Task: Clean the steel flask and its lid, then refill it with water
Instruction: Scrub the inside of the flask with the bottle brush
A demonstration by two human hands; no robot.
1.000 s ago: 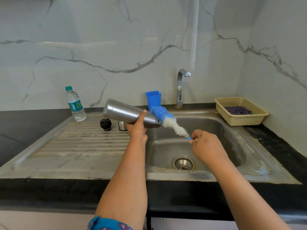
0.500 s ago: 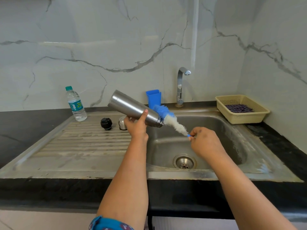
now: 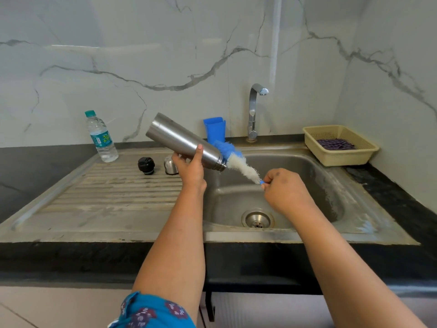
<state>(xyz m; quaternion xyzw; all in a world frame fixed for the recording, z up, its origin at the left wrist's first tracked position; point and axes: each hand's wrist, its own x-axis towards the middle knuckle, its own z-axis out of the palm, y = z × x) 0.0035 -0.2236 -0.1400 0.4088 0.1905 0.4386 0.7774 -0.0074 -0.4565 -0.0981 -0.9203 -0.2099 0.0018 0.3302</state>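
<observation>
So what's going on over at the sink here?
A person is scrubbing out a steel flask. The left hand holds it tilted, mouth down over the sink, while the right hand works a blue-and-white bottle brush into its mouth. The black stopper and a steel cap sit on the drainboard beside a water bottle. The tap isn't running.

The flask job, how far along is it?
Done: the black lid is off, on the drainboard. In hand: left hand holds the flask tilted over the sink; right hand works a bottle brush at its mouth. Left: lid cleaning, refilling.
</observation>
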